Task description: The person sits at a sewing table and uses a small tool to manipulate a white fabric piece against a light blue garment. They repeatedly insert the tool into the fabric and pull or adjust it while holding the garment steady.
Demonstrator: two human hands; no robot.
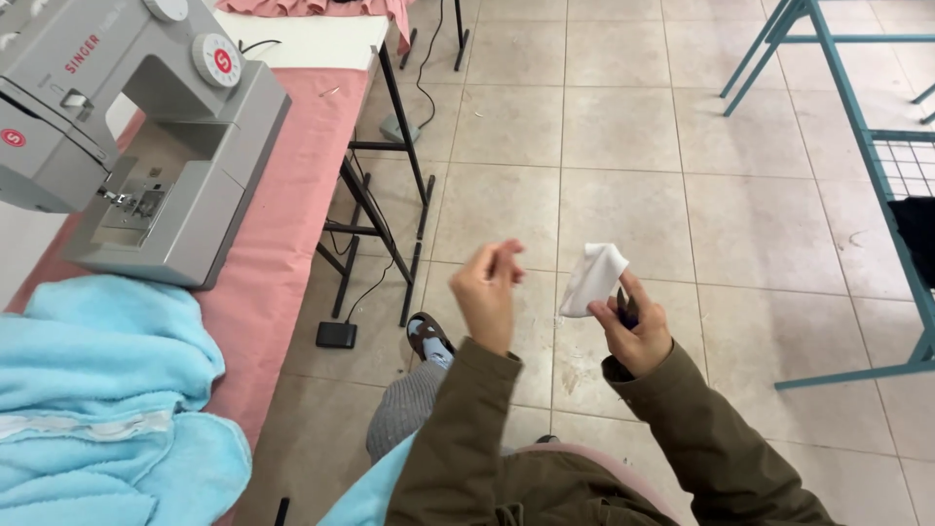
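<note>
A: Hands first, quick. Right hand (635, 331)?

B: Raised over the tiled floor (623, 127), fingers closed around a small dark tool (626, 308), can't tell what kind, only a dark bit shows above the fist. Thumb and fingers also pinch a small white piece of fabric (593, 277), which sticks up and to the left of the hand.

A: Left hand (485, 292)?

B: Raised too, just left of the white fabric, not touching it. Fingertips pinched together at the top, as on something thin. Can't see any thread, so can't tell if it holds anything.

A: Sleeves?

B: Olive-brown jacket sleeves (467, 429) on both arms.

A: What's around?

B: Grey sewing machine (146, 146) upper left, standing on a table with a pink cover (282, 214). Light blue fleece fabric (97, 390) heaped on the table in front of the machine, lower left. Black foot pedal (336, 335) on the floor by the table's black legs, cable running from it. The person's foot in a sandal and blue sock (429, 339) just right of the pedal, below the left hand. Teal metal frame (877, 166) at far right, well apart from the hands.
</note>
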